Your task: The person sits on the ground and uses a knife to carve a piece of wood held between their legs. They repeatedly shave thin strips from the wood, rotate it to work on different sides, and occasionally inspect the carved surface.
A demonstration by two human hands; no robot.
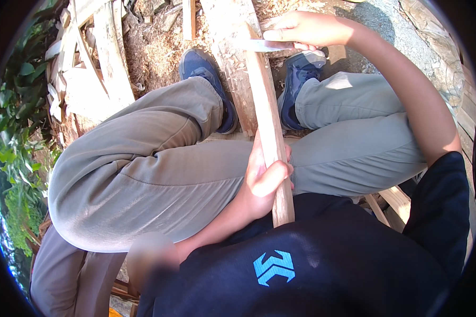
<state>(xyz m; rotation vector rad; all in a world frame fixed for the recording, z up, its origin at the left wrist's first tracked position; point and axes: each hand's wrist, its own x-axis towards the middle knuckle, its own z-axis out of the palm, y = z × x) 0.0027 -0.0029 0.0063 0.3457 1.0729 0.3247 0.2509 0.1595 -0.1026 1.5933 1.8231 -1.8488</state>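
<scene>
A long, squared wooden stick [263,100] slants from my waist to a wide plank [230,68] beyond my knees. My left hand [264,177] is wrapped round the stick near its close end, thumb on top. At the far end, my right hand [307,29] is closed on a knife, its handle mostly hidden by the fingers. The knife's blade [269,46] lies across the stick, pointing left, and seems to touch the wood. Pale shavings are scattered on the plank.
My dark blue shoes [201,66] stand on either side of the plank. Split wood pieces [111,58] and chips lie at the far left, with green plants [16,142] beyond. Another person's trousered leg [63,274] seems to show at lower left. Pale stone [375,26] rises at far right.
</scene>
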